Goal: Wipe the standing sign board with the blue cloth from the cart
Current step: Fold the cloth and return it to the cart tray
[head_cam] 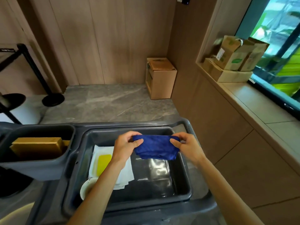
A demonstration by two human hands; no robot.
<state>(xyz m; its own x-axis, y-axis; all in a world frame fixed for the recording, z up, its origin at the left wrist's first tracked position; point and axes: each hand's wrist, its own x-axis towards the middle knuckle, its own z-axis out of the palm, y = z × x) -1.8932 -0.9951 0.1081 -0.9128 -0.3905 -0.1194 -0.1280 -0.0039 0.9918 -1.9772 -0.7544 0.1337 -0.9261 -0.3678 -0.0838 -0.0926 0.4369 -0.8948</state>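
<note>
Blue cloth (155, 147) stretched sideways between left hand (125, 146), right hand (186, 147).

The left forearm (103, 181) hides part of the white cloth (125, 177) and bowl (86, 189).

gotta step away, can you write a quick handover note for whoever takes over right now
Left hand: pinching the left end of the blue cloth.
Right hand: pinching the right end.
The cloth hangs folded between them, above the grey tub on the cart.
Also in the tub: white cloths, a yellow item, a white bowl.
Done: cloth picked up.
Left: find the sign board, which is not clearly in view, and wipe it.
</note>
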